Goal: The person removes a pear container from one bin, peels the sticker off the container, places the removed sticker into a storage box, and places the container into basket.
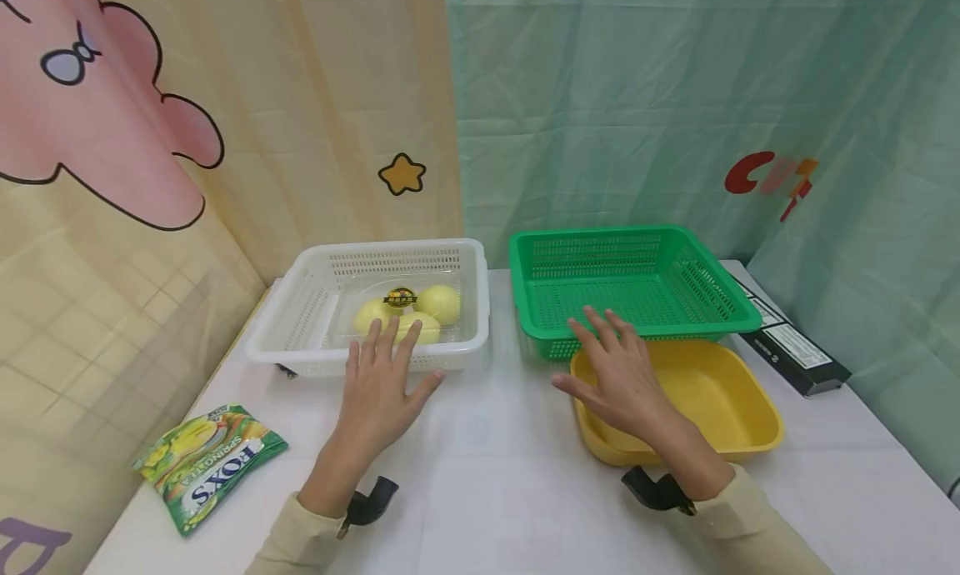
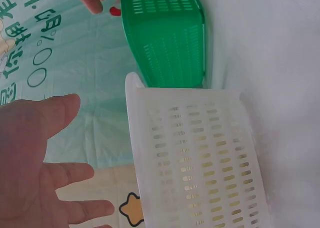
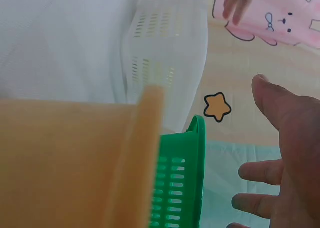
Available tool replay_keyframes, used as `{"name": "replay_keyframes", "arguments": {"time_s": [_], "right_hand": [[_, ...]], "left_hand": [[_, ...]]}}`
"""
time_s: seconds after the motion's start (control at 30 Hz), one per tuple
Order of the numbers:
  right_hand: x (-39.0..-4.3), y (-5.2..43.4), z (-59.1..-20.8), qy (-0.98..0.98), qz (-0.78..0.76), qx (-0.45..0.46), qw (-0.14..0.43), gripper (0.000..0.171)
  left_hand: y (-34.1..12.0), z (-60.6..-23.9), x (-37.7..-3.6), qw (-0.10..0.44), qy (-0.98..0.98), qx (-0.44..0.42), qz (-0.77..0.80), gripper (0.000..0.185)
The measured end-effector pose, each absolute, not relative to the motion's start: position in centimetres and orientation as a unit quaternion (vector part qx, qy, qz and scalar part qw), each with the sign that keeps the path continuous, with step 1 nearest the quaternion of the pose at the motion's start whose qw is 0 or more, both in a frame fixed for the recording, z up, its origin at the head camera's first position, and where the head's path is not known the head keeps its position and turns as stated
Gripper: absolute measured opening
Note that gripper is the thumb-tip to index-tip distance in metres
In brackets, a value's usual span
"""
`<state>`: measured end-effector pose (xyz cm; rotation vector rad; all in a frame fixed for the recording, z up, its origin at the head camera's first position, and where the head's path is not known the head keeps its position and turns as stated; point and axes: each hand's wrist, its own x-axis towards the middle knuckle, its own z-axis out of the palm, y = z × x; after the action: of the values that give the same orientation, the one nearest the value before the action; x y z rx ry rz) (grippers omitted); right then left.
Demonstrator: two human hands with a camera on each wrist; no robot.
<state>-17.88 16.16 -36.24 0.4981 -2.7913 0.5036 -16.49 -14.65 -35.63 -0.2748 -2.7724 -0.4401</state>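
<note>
My left hand (image 1: 381,392) is held palm down with fingers spread, its fingertips overlapping the front rim of the white basket (image 1: 300,354) in the head view. Inside that basket sits a clear plastic package of pale yellow round fruit (image 1: 439,305) with a black and gold label. Fingers also spread, my right hand (image 1: 622,375) hovers over the left side of the yellow basin (image 1: 738,408). Its fingertips overlap the near rim of the green basket (image 1: 630,283), which shows nothing inside. Neither hand holds anything; both wrist views show extended fingers above the basket rims.
A green and yellow FOX'S packet (image 1: 213,465) lies at the table's left. Along the right edge is a long black box (image 1: 795,342) with white labels. The white table (image 1: 480,492) is bordered by printed curtains (image 1: 600,100) at the back and sides.
</note>
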Motion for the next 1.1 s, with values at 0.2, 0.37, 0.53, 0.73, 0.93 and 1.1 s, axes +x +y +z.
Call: {"name": "replay_keyframes", "arguments": {"time_s": [0.2, 0.37, 0.53, 0.73, 0.93, 1.1], "right_hand": [[-18.0, 15.6, -36.0, -0.956, 0.18, 0.185, 0.136, 0.078], [-18.1, 15.2, -35.8, -0.953, 0.187, 0.197, 0.138, 0.076], [-18.3, 14.8, -35.6, -0.949, 0.196, 0.205, 0.135, 0.075], [-18.6, 14.1, -35.4, -0.943, 0.212, 0.217, 0.137, 0.073], [-19.0, 13.2, -35.2, -0.936, 0.237, 0.225, 0.131, 0.071], [-19.3, 12.5, -35.1, -0.933, 0.25, 0.228, 0.123, 0.071]], "left_hand": [[-15.0, -35.5, -16.7, 0.17, -0.968, -0.097, -0.158, 0.072], [-15.4, -35.4, -16.8, 0.175, -0.967, -0.094, -0.161, 0.071], [-15.6, -35.3, -17.0, 0.178, -0.966, -0.09, -0.164, 0.069], [-16.1, -35.0, -17.3, 0.178, -0.965, -0.084, -0.175, 0.067], [-16.6, -34.9, -17.7, 0.181, -0.961, -0.075, -0.197, 0.063], [-17.1, -34.8, -17.9, 0.189, -0.953, -0.075, -0.223, 0.058]]}}
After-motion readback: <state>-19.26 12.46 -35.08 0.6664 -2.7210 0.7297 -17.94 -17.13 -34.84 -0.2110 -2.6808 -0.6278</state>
